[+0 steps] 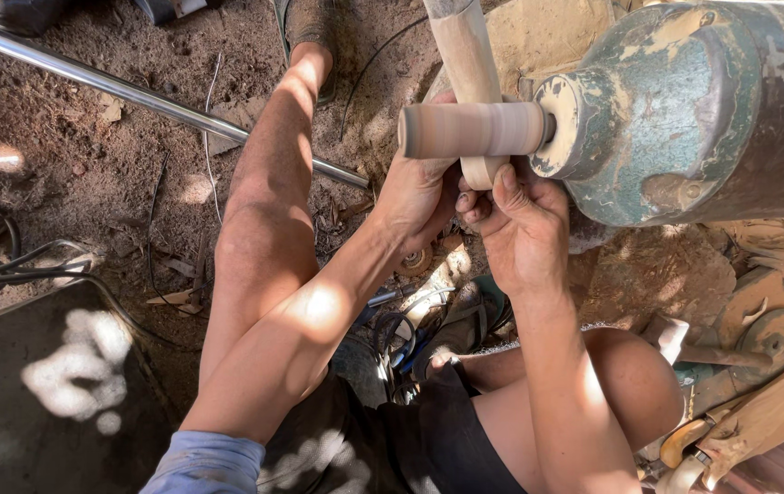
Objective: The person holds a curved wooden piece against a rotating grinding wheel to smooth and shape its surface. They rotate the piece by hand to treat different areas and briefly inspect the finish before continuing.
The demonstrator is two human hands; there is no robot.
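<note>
Wooden piece [470, 64] behind drum [470, 130] (motor [684, 110] at right).

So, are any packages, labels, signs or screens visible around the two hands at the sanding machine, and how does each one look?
None are in view: no package, label, sign or screen.
Left hand and right hand: both hold a pale wooden piece against the tan cylindrical sanding drum.
Worn green metal motor housing: right of the drum, paint chipped, no visible plate or sticker.
</note>
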